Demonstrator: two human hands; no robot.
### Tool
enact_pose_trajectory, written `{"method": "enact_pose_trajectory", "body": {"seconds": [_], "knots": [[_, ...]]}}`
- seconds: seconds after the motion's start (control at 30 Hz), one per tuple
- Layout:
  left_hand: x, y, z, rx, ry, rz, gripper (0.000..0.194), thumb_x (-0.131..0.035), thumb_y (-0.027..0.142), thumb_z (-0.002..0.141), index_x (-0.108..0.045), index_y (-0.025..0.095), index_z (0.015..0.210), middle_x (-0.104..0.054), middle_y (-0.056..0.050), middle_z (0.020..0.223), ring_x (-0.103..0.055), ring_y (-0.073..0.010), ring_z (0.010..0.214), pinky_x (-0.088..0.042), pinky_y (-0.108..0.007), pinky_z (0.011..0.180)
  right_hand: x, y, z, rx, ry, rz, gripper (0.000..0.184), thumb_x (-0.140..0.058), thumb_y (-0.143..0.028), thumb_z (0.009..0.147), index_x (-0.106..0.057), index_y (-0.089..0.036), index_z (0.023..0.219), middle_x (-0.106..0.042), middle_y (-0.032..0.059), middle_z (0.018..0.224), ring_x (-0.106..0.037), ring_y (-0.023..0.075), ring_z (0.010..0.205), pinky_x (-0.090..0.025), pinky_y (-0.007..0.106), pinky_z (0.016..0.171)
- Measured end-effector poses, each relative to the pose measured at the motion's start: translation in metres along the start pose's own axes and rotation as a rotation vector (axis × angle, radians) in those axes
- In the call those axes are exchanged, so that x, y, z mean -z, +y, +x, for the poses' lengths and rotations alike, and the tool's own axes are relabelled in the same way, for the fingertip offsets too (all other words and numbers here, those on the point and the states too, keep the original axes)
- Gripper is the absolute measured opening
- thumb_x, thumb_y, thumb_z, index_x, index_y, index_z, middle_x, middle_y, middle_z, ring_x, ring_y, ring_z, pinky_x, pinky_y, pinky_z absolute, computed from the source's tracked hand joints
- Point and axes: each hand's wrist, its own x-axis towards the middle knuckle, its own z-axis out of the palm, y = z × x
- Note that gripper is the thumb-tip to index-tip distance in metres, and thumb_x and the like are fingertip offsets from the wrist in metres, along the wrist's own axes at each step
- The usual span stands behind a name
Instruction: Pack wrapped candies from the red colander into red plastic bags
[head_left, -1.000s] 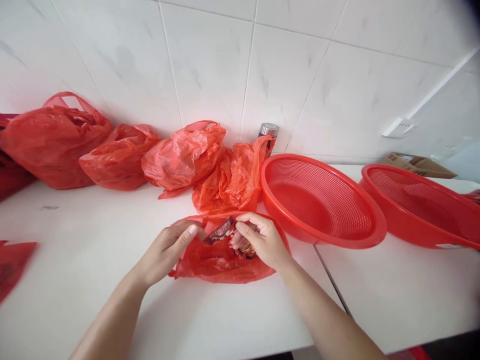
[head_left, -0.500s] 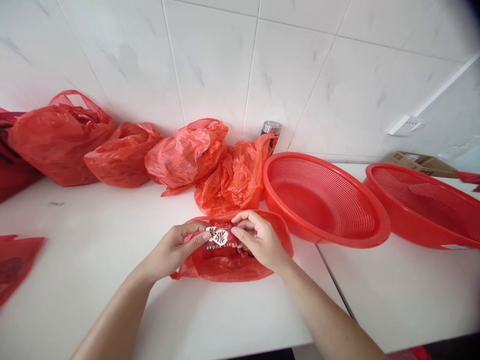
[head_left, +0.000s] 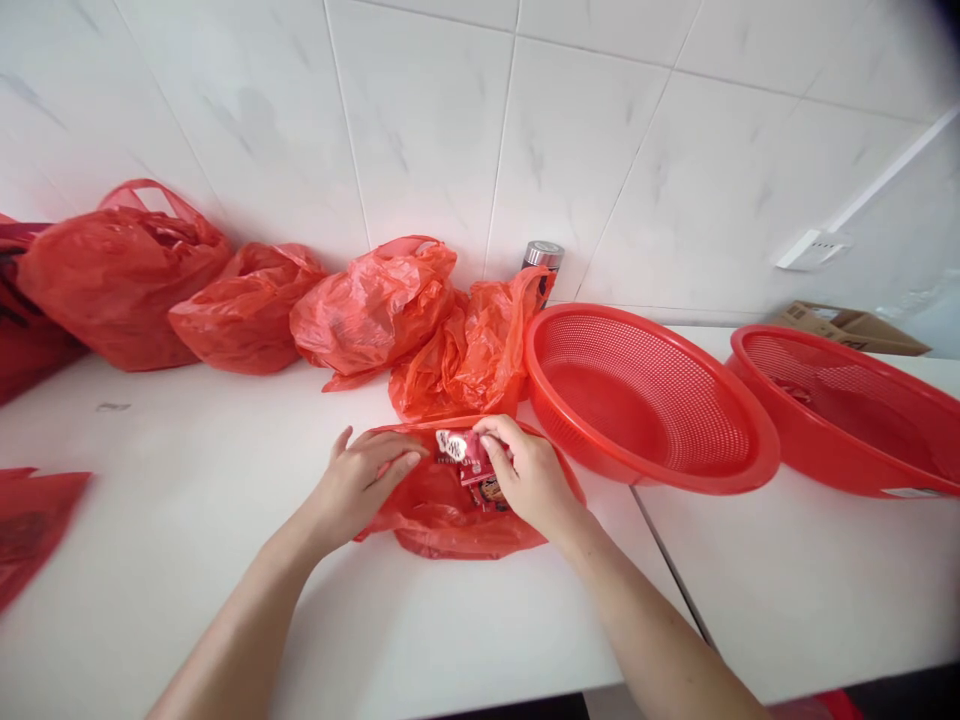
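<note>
A red plastic bag point(head_left: 442, 545) lies with its mouth spread on the white table. Within its mouth, my right hand point(head_left: 529, 478) pinches a small dark red packet point(head_left: 474, 462) with a white label and the lettering "SWEET SUGAR". Below that, partly covered by my fingers, another small packet point(head_left: 491, 492) with a dark picture rests in the bag. My left hand point(head_left: 367, 480) is over the bag's left rim, its fingers stretched toward the packet with nothing visible between them.
Several filled red plastic bags point(head_left: 367, 310) line the tiled wall, a silver-lidded bottle point(head_left: 544, 255) behind the rightmost. On the right stand a red perforated basket point(head_left: 652, 400) and a second red basket point(head_left: 840, 440); a cardboard box point(head_left: 855, 325) is behind. Flat red plastic point(head_left: 37, 530) lies far left.
My left hand has let go of the packet and drawn back left. The packet, in my right hand, has shifted right and tilted. A red item at the far right edge has left view.
</note>
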Motion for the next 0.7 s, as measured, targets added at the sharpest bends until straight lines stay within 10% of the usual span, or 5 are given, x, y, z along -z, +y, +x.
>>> {"method": "enact_pose_trajectory", "body": {"seconds": [0.13,0.3,0.5,0.7], "knots": [[-0.007,-0.002,-0.003,-0.014,-0.034,0.198,0.045,-0.063,0.043,0.079,-0.056,0.040,0.123,-0.050,-0.001,0.141,-0.038,-0.0281,0.134,-0.002,-0.063,0.113,-0.007,-0.001,-0.003,0.041,0.019,-0.212,0.031,-0.042,-0.011,0.094,-0.059,-0.023,0.116,-0.061,0.0069,0.114,-0.061,0.0186,0.100,-0.048,0.032,0.086],[-0.008,0.003,-0.008,0.050,-0.206,0.216,0.085,-0.069,0.030,0.066,-0.033,0.047,0.141,-0.031,-0.002,0.153,-0.020,-0.0314,0.143,-0.003,-0.068,0.110,-0.019,-0.011,-0.010,0.055,-0.239,-0.250,0.003,-0.065,-0.023,0.085,-0.067,-0.022,0.087,-0.058,0.0028,0.096,-0.057,0.0172,0.091,-0.048,0.031,0.083],[-0.006,-0.004,-0.010,0.071,-0.292,0.204,0.093,-0.073,0.032,0.058,-0.034,0.049,0.141,-0.045,-0.003,0.138,-0.026,-0.0374,0.137,-0.001,-0.071,0.108,-0.024,-0.012,-0.017,-0.015,-0.486,-0.223,0.029,-0.081,-0.036,0.068,-0.065,-0.020,0.086,-0.053,0.0026,0.106,-0.055,0.0166,0.089,-0.048,0.030,0.077],[-0.007,-0.007,-0.010,0.075,-0.290,0.217,0.095,-0.071,0.032,0.060,-0.030,0.048,0.144,-0.045,-0.002,0.141,-0.026,-0.0371,0.138,-0.001,-0.069,0.110,-0.015,-0.018,-0.011,-0.143,-0.382,0.051,0.009,-0.067,-0.027,0.083,-0.060,-0.022,0.080,-0.058,-0.0015,0.090,-0.055,0.0128,0.080,-0.044,0.026,0.073]]}}
